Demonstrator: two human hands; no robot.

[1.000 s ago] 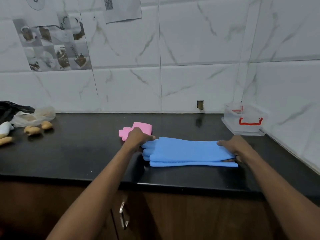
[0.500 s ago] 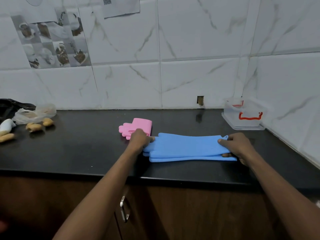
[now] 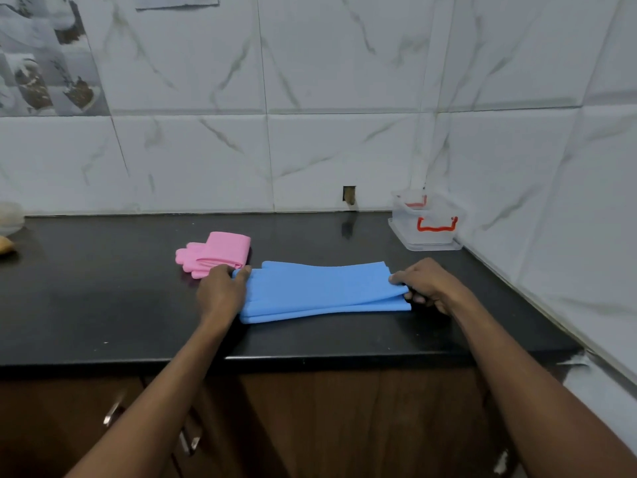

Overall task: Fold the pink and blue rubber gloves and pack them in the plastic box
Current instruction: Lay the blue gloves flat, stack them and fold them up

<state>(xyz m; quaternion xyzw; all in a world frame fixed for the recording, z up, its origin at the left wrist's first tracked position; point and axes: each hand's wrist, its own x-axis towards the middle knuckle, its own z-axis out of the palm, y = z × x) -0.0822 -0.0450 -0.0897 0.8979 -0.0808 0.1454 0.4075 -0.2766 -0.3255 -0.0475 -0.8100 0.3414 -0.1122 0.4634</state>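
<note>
The blue gloves [image 3: 324,291] lie stacked flat on the black counter [image 3: 103,305], stretched between both hands. The left hand [image 3: 222,293] curls closed over their finger end, and the right hand [image 3: 425,282] pinches the cuff end, thumb on top. The folded pink gloves [image 3: 215,253] sit just beyond the left fingers; the plastic box [image 3: 427,220] stands well beyond the right fingers, in the wall corner.

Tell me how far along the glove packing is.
Done: the pink gloves lie folded on the counter. In hand: the blue gloves lie stacked flat, left hand at the finger end, right hand pinching the cuff. Left: fold the blue pair, pack both into the plastic box.
</note>
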